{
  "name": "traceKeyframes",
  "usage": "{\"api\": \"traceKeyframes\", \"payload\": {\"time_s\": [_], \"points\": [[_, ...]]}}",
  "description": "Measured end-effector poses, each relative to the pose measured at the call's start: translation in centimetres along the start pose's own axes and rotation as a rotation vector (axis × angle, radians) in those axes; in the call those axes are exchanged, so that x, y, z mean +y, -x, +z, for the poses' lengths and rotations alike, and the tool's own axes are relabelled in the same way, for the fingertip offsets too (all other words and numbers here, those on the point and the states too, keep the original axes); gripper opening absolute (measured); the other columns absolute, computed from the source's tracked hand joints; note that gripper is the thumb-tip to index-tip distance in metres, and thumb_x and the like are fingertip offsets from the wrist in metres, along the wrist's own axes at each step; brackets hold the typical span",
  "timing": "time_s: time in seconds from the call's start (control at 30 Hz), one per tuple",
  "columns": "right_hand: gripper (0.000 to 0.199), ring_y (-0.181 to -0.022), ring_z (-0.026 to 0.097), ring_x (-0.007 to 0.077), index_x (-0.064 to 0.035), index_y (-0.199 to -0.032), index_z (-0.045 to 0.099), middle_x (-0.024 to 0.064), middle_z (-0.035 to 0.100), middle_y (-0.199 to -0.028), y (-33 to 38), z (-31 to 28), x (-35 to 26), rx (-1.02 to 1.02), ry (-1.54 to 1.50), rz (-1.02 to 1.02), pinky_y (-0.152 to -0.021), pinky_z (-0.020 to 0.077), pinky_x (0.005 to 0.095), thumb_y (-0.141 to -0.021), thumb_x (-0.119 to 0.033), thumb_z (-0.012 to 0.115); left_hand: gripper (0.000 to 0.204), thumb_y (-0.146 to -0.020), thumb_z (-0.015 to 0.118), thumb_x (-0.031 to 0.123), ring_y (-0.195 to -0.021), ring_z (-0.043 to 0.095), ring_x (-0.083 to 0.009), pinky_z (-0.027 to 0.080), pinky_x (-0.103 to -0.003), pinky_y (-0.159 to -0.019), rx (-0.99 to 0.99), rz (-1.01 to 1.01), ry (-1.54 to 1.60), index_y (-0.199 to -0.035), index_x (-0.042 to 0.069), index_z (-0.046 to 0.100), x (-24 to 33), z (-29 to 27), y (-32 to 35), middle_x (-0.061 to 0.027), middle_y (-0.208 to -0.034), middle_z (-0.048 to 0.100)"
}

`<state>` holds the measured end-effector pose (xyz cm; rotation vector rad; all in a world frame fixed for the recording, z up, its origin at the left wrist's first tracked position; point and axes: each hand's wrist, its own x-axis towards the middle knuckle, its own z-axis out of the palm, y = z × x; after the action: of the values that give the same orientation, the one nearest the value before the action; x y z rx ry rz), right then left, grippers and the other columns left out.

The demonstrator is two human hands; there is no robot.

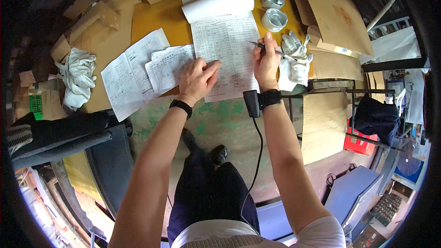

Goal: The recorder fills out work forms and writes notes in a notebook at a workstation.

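Observation:
A printed form (232, 41) with rows of a table lies on the yellow-brown tabletop, its top pages rolled back at the far end. My left hand (198, 80) rests on the form's left edge, one finger stretched out against the rows and the other fingers partly bent. Nothing shows in it. My right hand (266, 62) is closed around a dark pen (257, 45), whose tip points left over the right part of the form. Handwritten sheets (131, 71) and a smaller stack of papers (167, 66) lie left of my left hand.
Two silver metal pistons (274, 20) stand beyond my right hand. White work gloves (296, 57) lie beside it; more gloves (78, 78) lie far left. Cardboard boxes (333, 14) border the table. A cable (258, 156) hangs from my right wrist. A red crate (360, 143) stands at right.

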<state>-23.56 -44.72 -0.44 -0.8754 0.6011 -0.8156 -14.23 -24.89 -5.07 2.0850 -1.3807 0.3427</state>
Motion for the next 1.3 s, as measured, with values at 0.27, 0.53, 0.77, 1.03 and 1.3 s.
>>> {"api": "traceKeyframes", "payload": {"time_s": [0.27,0.53,0.77,1.03,1.3], "points": [[0.024,-0.057,0.042,0.0051,-0.0087,-0.077,0.061,-0.0031,0.055,-0.066,1.0,0.7,-0.7,-0.09,0.367,-0.13,-0.053,0.0327,0.0205,-0.088,-0.024,0.075,0.029,-0.083,0.069,0.018,-0.071,0.054,-0.0215,0.049,-0.036,-0.06,-0.038,-0.041,0.032,-0.111,0.022,0.071,0.1,-0.1,0.2,-0.0039,-0.081,0.045],[0.033,-0.058,0.039,0.0055,-0.0064,-0.066,0.054,-0.0045,0.049,-0.062,0.3,2.4,1.9,-0.075,0.392,-0.216,-0.052,0.0333,0.0238,-0.09,-0.021,0.073,0.027,-0.083,0.069,0.019,-0.07,0.053,-0.0209,0.049,-0.036,-0.06,-0.024,-0.054,0.016,-0.109,0.023,0.071,0.4,0.0,-0.4,-0.0028,-0.079,0.045],[0.035,-0.059,0.039,0.0066,-0.003,-0.066,0.055,-0.0036,0.051,-0.061,0.5,0.5,4.0,-0.04,0.568,-0.285,-0.053,0.0353,0.0253,-0.089,-0.02,0.073,0.029,-0.084,0.069,0.016,-0.068,0.052,-0.0208,0.047,-0.035,-0.058,0.016,0.003,0.015,-0.113,0.021,0.071,0.3,0.1,0.0,-0.0035,-0.08,0.044],[0.034,-0.063,0.04,0.0066,-0.0016,-0.073,0.059,-0.0026,0.054,-0.066,0.4,2.3,2.9,-0.06,0.509,-0.419,-0.057,0.0365,0.0246,-0.087,-0.026,0.077,0.03,-0.084,0.069,0.017,-0.069,0.052,-0.0205,0.047,-0.035,-0.058,-0.002,-0.014,-0.001,-0.114,0.022,0.071,0.1,-0.1,0.2,-0.003,-0.08,0.044],[0.037,-0.06,0.041,0.0061,-0.0018,-0.068,0.058,-0.0006,0.052,-0.059,-0.2,1.1,4.7,-0.002,0.581,-0.308,-0.053,0.0382,0.0263,-0.086,-0.027,0.077,0.024,-0.084,0.069,0.022,-0.069,0.053,-0.0199,0.048,-0.036,-0.058,0.018,-0.02,-0.009,-0.108,0.025,0.071,0.2,0.1,0.1,-0.0015,-0.079,0.044]]}}
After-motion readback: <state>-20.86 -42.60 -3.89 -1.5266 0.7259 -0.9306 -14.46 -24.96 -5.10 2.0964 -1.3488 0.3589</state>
